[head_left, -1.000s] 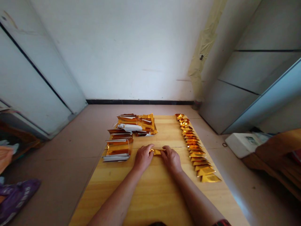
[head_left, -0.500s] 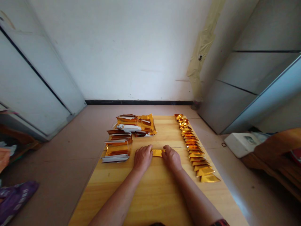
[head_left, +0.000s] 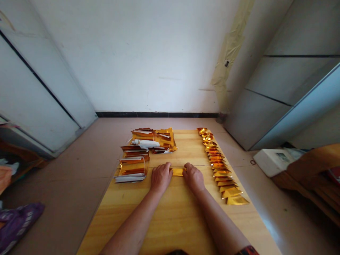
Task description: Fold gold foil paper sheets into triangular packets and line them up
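My left hand (head_left: 160, 177) and my right hand (head_left: 194, 178) are both grasping the strip (head_left: 177, 172) — gold foil, folded narrow — one hand at each end. My fingers are curling over those ends, so only the shiny middle is showing between my hands. The strip is running crosswise in my grip, low at the table (head_left: 164, 219) (whether its underside is touching the wood, I cannot tell).

To the left of my grip, near my left hand, the near bundle (head_left: 134, 165) of gold sheets is lying with white layers showing along its closer edge. Beyond my grip and a little left, the far bundle (head_left: 146, 136) is lying, a white roll (head_left: 145, 143) resting along it. To the right of my grip, apart from my right hand, a row (head_left: 218, 165) of folded gold pieces is running from the table's far edge toward me; the last piece (head_left: 237, 200) is sitting closer to me than my grip is.

A dark patterned sleeve (head_left: 248, 250) is showing behind my right hand. Far beyond my grip the wall (head_left: 159, 63) is rising, with tape (head_left: 231, 49) running down it to the right. Well right of my grip a white box (head_left: 272, 163) is resting — and well left, closer to me, a purple bag (head_left: 20, 226) is lying.
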### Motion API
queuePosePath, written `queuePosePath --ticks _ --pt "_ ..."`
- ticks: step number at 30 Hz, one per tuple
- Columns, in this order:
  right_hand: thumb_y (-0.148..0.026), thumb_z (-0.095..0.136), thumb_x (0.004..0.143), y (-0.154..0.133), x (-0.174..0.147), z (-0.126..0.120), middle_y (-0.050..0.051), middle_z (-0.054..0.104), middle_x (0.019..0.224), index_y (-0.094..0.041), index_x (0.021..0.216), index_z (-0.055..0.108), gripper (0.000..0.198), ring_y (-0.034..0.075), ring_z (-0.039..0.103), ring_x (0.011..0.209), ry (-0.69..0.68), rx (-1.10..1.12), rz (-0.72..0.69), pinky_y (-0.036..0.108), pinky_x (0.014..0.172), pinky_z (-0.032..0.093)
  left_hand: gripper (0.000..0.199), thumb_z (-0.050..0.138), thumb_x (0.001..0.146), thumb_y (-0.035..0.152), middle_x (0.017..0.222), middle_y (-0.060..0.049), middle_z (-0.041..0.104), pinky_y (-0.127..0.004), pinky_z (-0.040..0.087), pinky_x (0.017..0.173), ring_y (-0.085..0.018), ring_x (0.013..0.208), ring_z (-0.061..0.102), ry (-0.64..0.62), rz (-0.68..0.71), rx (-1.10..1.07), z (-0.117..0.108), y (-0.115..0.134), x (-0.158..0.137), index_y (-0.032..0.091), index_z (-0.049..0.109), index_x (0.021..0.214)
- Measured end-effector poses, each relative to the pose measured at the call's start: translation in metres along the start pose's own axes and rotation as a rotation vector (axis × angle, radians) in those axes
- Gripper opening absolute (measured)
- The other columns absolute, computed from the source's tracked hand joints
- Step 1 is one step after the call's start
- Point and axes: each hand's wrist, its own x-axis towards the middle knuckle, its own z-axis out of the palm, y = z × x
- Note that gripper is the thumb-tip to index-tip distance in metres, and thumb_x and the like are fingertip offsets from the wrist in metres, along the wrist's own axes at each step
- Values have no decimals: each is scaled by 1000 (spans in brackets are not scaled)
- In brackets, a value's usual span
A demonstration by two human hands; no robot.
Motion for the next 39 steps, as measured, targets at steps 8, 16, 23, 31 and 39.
queuePosePath --ticks 8,16,23,31,39 --pt "-19 49 89 0 -4 -2 6 57 97 -21 85 60 12 17 52 92 57 -86 -190 23 68 37 8 55 84 24 89 -7 57 -33 37 73 -22 90 50 72 96 115 -7 3 -2 21 62 80" --pt "-20 50 90 8 -1 -2 4 61 90 -21 85 63 13 17 50 86 12 -94 -419 26 72 35 17 51 85 14 81 -6 59 -33 37 74 -20 84 51 22 235 7 1 -10 0 19 64 75" --pt "-15 51 83 0 3 -5 3 63 88 -22 81 64 15 15 54 84 -4 41 -191 26 69 33 11 60 82 24 88 -3 63 -32 35 77 -18 91 53 12 166 -148 -1 -23 -3 26 70 85" --pt "-52 63 74 -32 -2 -1 7 59 89 -20 81 60 33 23 52 90 84 -8 94 32 73 34 11 63 80 25 89 -2 62 -34 35 81 -19 93 53 20 116 -165 0 -22 -1 28 71 88" --pt "-42 66 71 -31 0 -5 7 59 93 -20 82 60 25 23 52 92 6 24 170 32 73 35 12 64 79 25 90 -2 62 -34 36 80 -19 93 53 8 95 -189 -2 -23 0 29 71 88"
